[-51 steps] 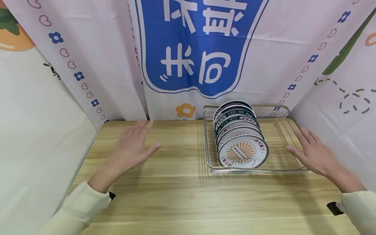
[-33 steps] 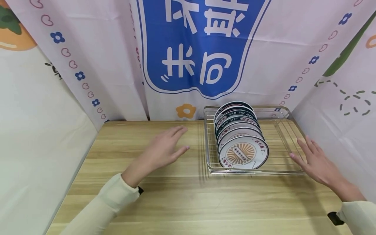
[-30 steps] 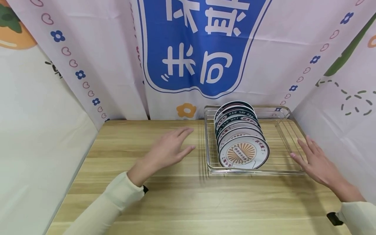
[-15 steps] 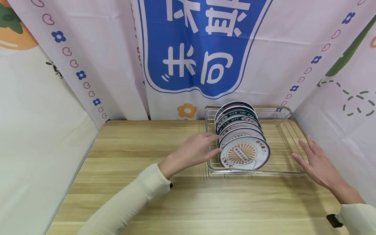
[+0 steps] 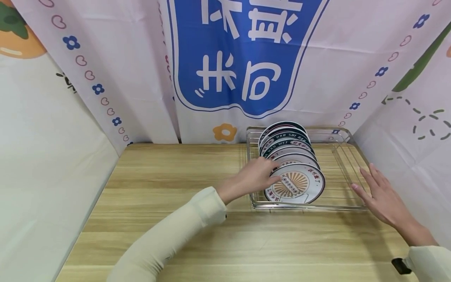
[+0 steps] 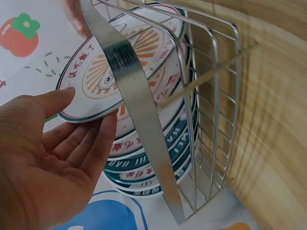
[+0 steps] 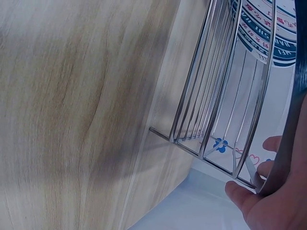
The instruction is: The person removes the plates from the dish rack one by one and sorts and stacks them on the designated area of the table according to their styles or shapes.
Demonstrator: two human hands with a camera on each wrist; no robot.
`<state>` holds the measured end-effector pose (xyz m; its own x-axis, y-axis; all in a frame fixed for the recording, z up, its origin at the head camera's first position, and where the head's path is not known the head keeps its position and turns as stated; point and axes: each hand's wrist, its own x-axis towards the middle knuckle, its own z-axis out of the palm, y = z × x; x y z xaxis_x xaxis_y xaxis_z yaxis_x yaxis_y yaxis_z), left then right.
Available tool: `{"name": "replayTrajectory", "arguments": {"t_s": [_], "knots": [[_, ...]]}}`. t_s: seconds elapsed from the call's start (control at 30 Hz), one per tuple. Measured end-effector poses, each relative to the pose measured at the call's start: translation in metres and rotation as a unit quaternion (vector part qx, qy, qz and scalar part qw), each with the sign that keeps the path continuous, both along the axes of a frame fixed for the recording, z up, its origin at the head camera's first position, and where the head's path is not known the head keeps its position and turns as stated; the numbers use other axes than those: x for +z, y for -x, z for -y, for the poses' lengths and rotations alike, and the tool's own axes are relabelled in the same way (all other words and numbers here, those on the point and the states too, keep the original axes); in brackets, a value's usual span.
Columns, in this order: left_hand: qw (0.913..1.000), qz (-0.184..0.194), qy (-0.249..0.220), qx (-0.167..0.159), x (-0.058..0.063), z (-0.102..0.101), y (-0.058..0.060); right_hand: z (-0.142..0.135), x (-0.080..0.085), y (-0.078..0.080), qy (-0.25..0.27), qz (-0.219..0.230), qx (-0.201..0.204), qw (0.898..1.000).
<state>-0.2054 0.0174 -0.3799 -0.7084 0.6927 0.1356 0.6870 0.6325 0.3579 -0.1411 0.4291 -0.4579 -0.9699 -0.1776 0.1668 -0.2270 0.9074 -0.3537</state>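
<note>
Several patterned plates [image 5: 294, 188] lean in a row inside a wire dish rack [image 5: 345, 205]. My left hand [image 5: 255, 178] is at the left edge of the frontmost plate. In the left wrist view, the left thumb lies over the face of that plate [image 6: 96, 91] and the fingers are behind its edge, so the left hand [image 6: 53, 153] pinches it. My right hand [image 5: 384, 197] is at the rack's right side, fingers extended. The right wrist view has the right hand [image 7: 278, 196] beside the rack's corner, holding nothing visible; contact with the rim is hard to tell.
The rack stands on a wooden table [image 5: 169, 176], toward its back right. Behind it hangs a printed cloth [image 5: 232, 58] with a blue panel. White cloth sides [image 5: 46, 156] bound the table left and right. The rack's right part has bare wires.
My left hand has moved right, from over the left of the table to the frontmost plate, and now pinches its edge. The right hand has shifted only slightly near the rack's right side.
</note>
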Motion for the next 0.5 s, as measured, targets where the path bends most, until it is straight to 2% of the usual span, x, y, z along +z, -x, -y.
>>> {"name": "replayTrajectory", "arguments": {"t_s": [0.3,0.5], "knots": [[0.9988,0.049,0.002,-0.002,-0.004,-0.013,0.007,0.0,-0.002,0.0,0.003,-0.004,0.002,1.0],[0.9991,0.038,0.017,-0.001,-0.006,-0.017,0.009,0.0,-0.002,0.0,0.001,-0.003,-0.001,1.0]]}}
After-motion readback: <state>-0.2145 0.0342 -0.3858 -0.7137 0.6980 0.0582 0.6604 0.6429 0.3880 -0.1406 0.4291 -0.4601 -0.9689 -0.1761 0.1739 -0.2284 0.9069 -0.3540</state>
